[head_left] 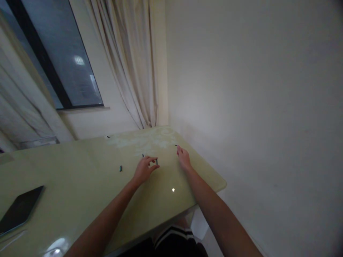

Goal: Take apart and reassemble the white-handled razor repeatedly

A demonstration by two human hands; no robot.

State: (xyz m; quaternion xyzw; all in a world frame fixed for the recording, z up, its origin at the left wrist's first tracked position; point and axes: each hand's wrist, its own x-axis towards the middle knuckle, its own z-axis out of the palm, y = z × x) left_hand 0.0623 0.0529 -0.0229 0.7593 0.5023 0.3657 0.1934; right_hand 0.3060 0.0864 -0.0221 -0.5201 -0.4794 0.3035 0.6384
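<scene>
Between thumb and fingers, my left hand [144, 169] pinches a small dark cylinder [157, 161], held upright above the table [88, 185]. Its exact kind is too small to make out. Farther right, my right hand [183, 157] is closed, with a short, thin dark piece [176, 145] sticking out at its fingertips. Left of my left hand, a short dark green cylinder [120, 168] lies on the tabletop. Just behind the left fingers shows the end of another small dark piece [143, 155], partly hidden.
A dark flat tablet-like device [21, 208] lies at the left. Near the far edge is a small black-and-white item [108, 136]. A plain wall [254, 107] runs along the right side, and curtains [134, 64] hang behind the table beside a window [64, 46].
</scene>
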